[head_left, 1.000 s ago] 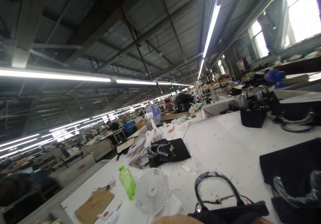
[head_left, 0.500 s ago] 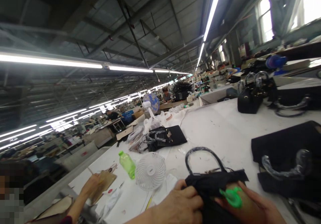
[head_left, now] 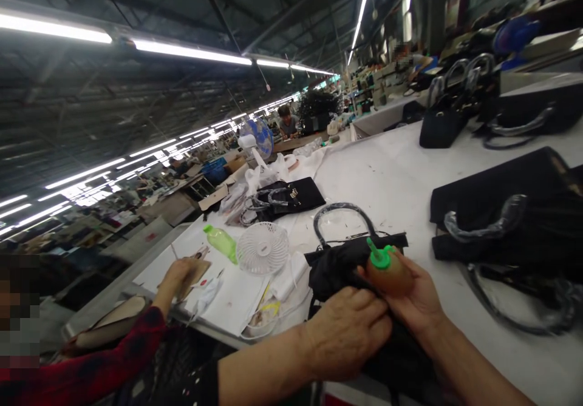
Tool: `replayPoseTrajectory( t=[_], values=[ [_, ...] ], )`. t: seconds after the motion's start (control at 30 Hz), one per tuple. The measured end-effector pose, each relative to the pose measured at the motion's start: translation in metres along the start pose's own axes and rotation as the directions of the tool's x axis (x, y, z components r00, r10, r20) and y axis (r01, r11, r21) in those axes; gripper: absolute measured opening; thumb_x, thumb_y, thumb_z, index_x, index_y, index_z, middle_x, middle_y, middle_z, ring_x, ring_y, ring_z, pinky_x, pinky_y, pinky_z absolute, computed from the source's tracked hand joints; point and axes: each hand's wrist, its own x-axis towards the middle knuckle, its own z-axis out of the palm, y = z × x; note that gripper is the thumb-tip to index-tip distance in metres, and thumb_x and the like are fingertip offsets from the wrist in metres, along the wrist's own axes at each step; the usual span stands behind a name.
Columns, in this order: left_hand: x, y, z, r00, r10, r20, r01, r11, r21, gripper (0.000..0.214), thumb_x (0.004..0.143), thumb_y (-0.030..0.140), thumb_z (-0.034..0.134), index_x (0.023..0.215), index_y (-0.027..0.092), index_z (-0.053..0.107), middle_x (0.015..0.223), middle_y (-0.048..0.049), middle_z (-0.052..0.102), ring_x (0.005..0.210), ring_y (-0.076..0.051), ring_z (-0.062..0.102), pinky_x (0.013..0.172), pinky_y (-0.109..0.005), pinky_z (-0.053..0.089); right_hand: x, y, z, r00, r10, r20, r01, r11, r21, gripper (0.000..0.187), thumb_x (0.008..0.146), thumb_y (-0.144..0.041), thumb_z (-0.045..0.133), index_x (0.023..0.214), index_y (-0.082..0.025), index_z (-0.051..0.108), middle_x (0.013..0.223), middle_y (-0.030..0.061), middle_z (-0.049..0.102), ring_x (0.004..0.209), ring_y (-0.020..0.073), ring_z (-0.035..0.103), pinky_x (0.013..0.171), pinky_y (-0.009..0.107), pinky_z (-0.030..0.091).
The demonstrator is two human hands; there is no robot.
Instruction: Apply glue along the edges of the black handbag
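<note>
A squeeze bottle (head_left: 392,280) with a green nozzle and amber-brown contents is wrapped in the fingers of my right hand (head_left: 423,301). Its nozzle points up and to the left. My left hand (head_left: 348,330) has its fingers curled closed on the black fabric of a handbag (head_left: 334,266), just left of the bottle. The bag's arched handle (head_left: 342,207), covered in clear plastic, stands up behind. My hands and the bottle hide part of the bag.
A white fan (head_left: 263,248) and a green bottle (head_left: 221,242) stand left of the bag. More black handbags lie at right (head_left: 483,203) and farther back (head_left: 291,196). At left, a co-worker's hand (head_left: 175,275) holds a tan piece (head_left: 195,277). The white table (head_left: 387,175) stretches away.
The view has tilted down, so the table things sit higher. My right hand has turned the bottle so its nozzle points up. My left hand stays on the bag.
</note>
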Motion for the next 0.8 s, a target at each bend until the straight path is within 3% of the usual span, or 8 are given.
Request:
replayPoseTrajectory(
  t=[0.07,0.17,0.27,0.37,0.47,0.6,0.7,0.8],
  values=[
    [0.002,0.0,0.01,0.997,0.01,0.072,-0.005,0.998,-0.063,0.044,0.087,0.024,0.06,0.128,0.011,0.051,0.125,-0.0136,0.06,0.115,-0.027,0.051,0.1,-0.042,0.04,0.002,0.0,0.001,1.0,-0.007,-0.024,0.007,1.0,-0.001,0.005,0.085,-0.021,0.076,0.081,-0.019,0.075,0.083,0.0009,0.079,0.08,0.0188,0.075,0.087,0.036,0.063],
    [0.004,0.002,0.027,0.974,-0.098,0.205,0.134,0.977,-0.166,0.081,0.078,0.026,0.065,0.148,0.007,0.029,0.124,-0.0176,0.063,0.11,-0.031,0.059,0.107,-0.053,0.037,0.006,-0.002,0.001,0.998,0.008,-0.06,-0.01,1.0,-0.023,0.006,0.087,-0.017,0.073,0.081,-0.015,0.074,0.086,0.0041,0.079,0.081,0.0205,0.075,0.085,0.039,0.063],
    [0.008,0.006,0.042,0.942,-0.163,0.292,0.238,0.941,-0.243,0.09,0.083,0.028,0.057,0.155,0.003,0.009,0.115,-0.0209,0.068,0.102,-0.033,0.065,0.106,-0.061,0.036,0.009,-0.004,0.001,0.996,0.049,-0.081,-0.054,0.996,-0.064,0.008,0.088,-0.016,0.071,0.084,-0.011,0.074,0.085,0.0084,0.079,0.078,0.0221,0.075,0.082,0.039,0.063],
    [0.016,0.01,0.054,0.927,-0.266,0.266,0.342,0.89,-0.302,0.087,0.093,0.047,0.051,0.157,0.008,0.007,0.123,-0.0243,0.066,0.113,-0.039,0.063,0.107,-0.066,0.033,0.012,-0.007,0.0,0.994,0.068,-0.086,-0.076,0.993,-0.095,0.01,0.088,-0.018,0.071,0.085,-0.009,0.075,0.084,0.0094,0.078,0.076,0.0216,0.074,0.082,0.036,0.061],
    [0.031,0.011,0.064,0.898,-0.342,0.275,0.424,0.839,-0.341,0.1,0.083,0.079,0.051,0.155,0.015,0.024,0.132,-0.0257,0.061,0.124,-0.045,0.056,0.107,-0.07,0.03,0.014,-0.007,0.0,0.994,0.071,-0.081,-0.08,0.991,-0.112,0.01,0.086,-0.019,0.073,0.086,-0.01,0.075,0.084,0.0087,0.078,0.076,0.0212,0.074,0.082,0.035,0.061],
    [0.041,0.011,0.069,0.86,-0.326,0.392,0.467,0.811,-0.351,0.069,0.085,0.074,0.054,0.122,0.017,0.063,0.103,-0.0173,0.072,0.108,-0.041,0.064,0.106,-0.067,0.033,0.013,-0.009,-0.001,0.993,0.086,-0.075,-0.096,0.987,-0.131,0.014,0.087,-0.022,0.072,0.091,-0.008,0.075,0.088,0.011,0.078,0.08,0.0225,0.074,0.083,0.033,0.06],
    [0.028,0.012,0.062,0.883,-0.303,0.359,0.43,0.829,-0.357,0.035,0.093,0.049,0.057,0.11,0.02,0.069,0.104,-0.0136,0.068,0.106,-0.034,0.064,0.1,-0.06,0.043,0.009,-0.016,-0.003,0.994,0.063,-0.086,-0.075,0.988,-0.134,0.013,0.088,-0.021,0.071,0.088,-0.009,0.075,0.087,0.0095,0.078,0.078,0.021,0.074,0.083,0.032,0.059],
    [0.003,0.009,0.048,0.911,-0.339,0.237,0.413,0.773,-0.481,0.02,0.084,0.035,0.07,0.096,0.019,0.07,0.119,-0.0134,0.059,0.109,-0.03,0.06,0.096,-0.047,0.05,0.003,-0.022,-0.006,0.994,0.03,-0.11,-0.045,0.99,-0.136,0.01,0.087,-0.019,0.072,0.085,-0.01,0.075,0.083,0.0082,0.078,0.073,0.0192,0.073,0.077,0.029,0.06]
  ],
)
